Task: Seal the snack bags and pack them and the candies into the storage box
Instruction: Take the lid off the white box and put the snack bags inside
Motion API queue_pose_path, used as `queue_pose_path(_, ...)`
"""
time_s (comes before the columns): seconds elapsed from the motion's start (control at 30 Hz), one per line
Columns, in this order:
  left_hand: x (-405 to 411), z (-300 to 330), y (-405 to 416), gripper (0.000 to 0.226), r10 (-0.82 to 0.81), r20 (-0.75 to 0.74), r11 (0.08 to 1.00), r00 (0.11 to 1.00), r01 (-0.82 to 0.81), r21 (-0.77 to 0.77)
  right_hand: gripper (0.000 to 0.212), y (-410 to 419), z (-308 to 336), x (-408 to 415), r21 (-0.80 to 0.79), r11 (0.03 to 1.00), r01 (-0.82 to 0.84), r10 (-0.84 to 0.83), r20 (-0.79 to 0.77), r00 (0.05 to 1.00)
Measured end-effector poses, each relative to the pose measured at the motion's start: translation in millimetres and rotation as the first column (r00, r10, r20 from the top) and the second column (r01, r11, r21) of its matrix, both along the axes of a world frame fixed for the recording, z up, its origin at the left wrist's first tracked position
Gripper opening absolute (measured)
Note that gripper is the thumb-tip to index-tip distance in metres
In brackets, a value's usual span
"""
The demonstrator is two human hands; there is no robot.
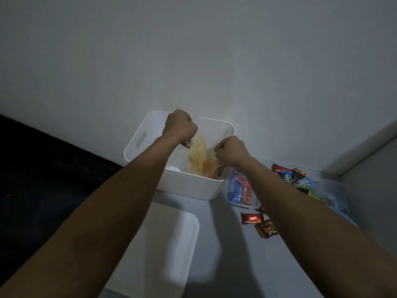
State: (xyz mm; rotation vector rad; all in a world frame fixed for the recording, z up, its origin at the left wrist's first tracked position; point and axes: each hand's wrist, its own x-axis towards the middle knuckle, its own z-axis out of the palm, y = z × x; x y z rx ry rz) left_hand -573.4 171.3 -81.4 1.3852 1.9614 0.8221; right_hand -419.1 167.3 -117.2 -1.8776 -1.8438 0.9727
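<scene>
Your left hand and right hand were both held over the white storage box, which stood on the pale worktop against the wall. The fingers of each hand were curled tight, pinching the top of a clear snack bag with orange contents; the bag hung between your fists and reached down inside the box, blurred. Exactly how the fingertips met the plastic could not be made out, since the backs of the hands faced the camera.

A white lid lay flat on the worktop just in front of the box. To the right of the box sat a small clear container holding red and blue wrapped candies. Near it, loose on the worktop, lay a red candy bar and a brown wrapped candy, touching each other. Farther right, a pile of colourful snack packets lay beside the wall, partly hidden by your right forearm.
</scene>
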Motion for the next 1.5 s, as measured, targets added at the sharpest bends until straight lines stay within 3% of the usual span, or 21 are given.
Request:
queue_pose_path(0.27,12,-65,-12,0.012,-0.177,-0.027,0.96,0.984,0.166,-0.224,0.026,-3,-14,3,-0.089,0.986,-0.142,0.152,0.119,0.981)
queue_pose_path(0.47,2,-78,-5,0.07,-0.115,0.29,0.877,0.95,0.235,-0.42,0.025,3,-11,1,-0.047,0.989,-0.14,0.147,0.222,0.964)
queue_pose_path(0.57,1,-87,0,0.05,-0.115,0.188,0.872,0.975,0.19,-0.451,0.02,6,-9,2,0.031,0.995,-0.093,0.083,0.243,0.967)
queue_pose_path(0.63,5,-90,3,0.035,-0.201,0.121,0.812,0.972,0.234,-0.534,0.018,9,-11,8,0.095,0.995,-0.017,-0.002,0.203,0.979)
queue_pose_path(0.77,17,-100,9,0.056,-0.23,0.178,0.723,0.957,0.291,-0.626,0.023,10,-18,24,0.176,0.982,0.07,-0.099,0.159,0.982)
queue_pose_path(0.97,32,-113,14,0.05,-0.223,0.249,0.757,0.942,0.329,-0.565,0.018,13,-30,31,0.097,0.99,0.101,-0.105,0.032,0.994)
queue_pose_path(1.27,37,-106,10,0.062,-0.35,0.018,0.764,0.937,0.296,-0.572,0.019,10,-34,41,0.035,0.995,0.094,-0.089,-0.128,0.988)
queue_pose_path(1.4,35,-88,8,0.04,-0.334,-0.059,0.802,0.941,0.251,-0.542,0.015,9,-34,48,0.016,0.996,0.082,-0.079,-0.154,0.985)
queue_pose_path(1.5,37,-74,8,0.036,-0.3,-0.108,0.861,0.948,0.22,-0.458,0.009,9,-30,60,0.009,0.996,0.086,-0.084,-0.146,0.986)
